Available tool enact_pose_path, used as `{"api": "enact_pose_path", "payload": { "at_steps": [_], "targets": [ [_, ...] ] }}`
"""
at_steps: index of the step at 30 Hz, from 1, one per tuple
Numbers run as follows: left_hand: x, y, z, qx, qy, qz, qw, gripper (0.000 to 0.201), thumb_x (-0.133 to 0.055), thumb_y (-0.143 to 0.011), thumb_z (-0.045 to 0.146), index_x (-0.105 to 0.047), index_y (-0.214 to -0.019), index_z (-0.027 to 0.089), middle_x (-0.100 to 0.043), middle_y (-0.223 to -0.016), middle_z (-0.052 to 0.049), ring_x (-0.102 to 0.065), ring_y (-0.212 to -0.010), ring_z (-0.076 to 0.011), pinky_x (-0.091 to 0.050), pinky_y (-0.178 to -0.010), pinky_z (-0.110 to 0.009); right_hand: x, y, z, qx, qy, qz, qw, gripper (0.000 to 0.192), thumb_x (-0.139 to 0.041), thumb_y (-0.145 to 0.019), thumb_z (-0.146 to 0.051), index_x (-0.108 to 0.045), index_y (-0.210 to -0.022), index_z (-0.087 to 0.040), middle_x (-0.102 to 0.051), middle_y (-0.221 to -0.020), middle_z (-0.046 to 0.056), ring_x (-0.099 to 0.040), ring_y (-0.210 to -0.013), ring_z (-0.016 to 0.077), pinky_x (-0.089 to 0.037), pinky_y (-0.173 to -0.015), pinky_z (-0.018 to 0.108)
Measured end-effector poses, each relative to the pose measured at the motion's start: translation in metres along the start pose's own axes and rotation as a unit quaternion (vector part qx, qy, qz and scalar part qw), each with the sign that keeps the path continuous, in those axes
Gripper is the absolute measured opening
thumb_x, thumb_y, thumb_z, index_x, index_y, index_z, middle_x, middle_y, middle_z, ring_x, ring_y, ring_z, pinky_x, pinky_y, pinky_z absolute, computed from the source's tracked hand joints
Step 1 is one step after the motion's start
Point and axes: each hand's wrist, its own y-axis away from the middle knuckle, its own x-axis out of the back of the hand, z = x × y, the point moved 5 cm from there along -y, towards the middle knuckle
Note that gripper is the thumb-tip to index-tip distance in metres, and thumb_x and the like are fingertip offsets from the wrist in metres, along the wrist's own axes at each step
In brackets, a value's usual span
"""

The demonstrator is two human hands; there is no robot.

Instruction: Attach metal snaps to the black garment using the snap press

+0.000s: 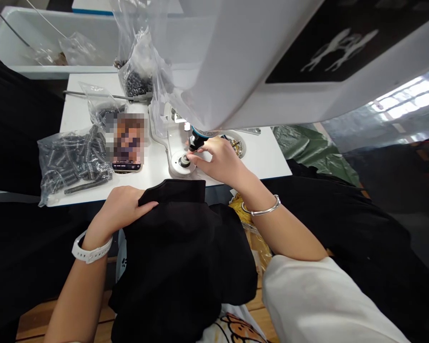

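Black cloth (178, 238) lies in the person's lap below the table edge — held flat by left hand (123, 207), fingers curled over its fold | right hand (216, 159) pinches something small on the press die (184, 162) | bags of metal parts (73, 159) near — within reach.

The black garment (186, 247) lay bunched in soft folds just in front of the press base (180, 164), its flat upper edge nearest it. The press base was white and rounded, with a small dark round die (184, 161) on top.
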Motion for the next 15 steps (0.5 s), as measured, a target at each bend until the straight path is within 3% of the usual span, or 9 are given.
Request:
{"api": "enact_pose_path", "payload": {
  "at_steps": [7, 15],
  "targets": [
    [-0.0011, -0.0007, 0.0000, 0.005, 0.004, 0.000, 1.000, 0.048, -0.041, -0.082, 0.049, -0.039, -0.046, 0.017, -0.048, -0.045, -0.002, -0.044, -0.045, -0.0133, -0.023, -0.048, -0.024, 0.0010, 0.0004, -0.0024, 0.006, -0.011, -0.006, 1.000, 0.013, -0.056, -0.078, -0.020, -0.055, -0.065, -0.018, -0.061, -0.082, 0.004, -0.056, -0.075, 0.0161, -0.043, -0.067, 0.031],
    [-0.0011, 0.0027, 0.0009, 0.012, 0.010, 0.004, 1.000, 0.047, -0.040, -0.082, 0.050, -0.048, -0.050, 0.017, -0.053, -0.049, -0.004, -0.049, -0.050, -0.0155, -0.024, -0.050, -0.025, 0.0076, 0.0094, -0.0076, -0.023, -0.004, 0.029, 0.999, 0.014, -0.054, -0.082, -0.029, -0.060, -0.075, -0.019, -0.059, -0.079, 0.004, -0.054, -0.075, 0.0166, -0.041, -0.066, 0.030]
  ]
}}
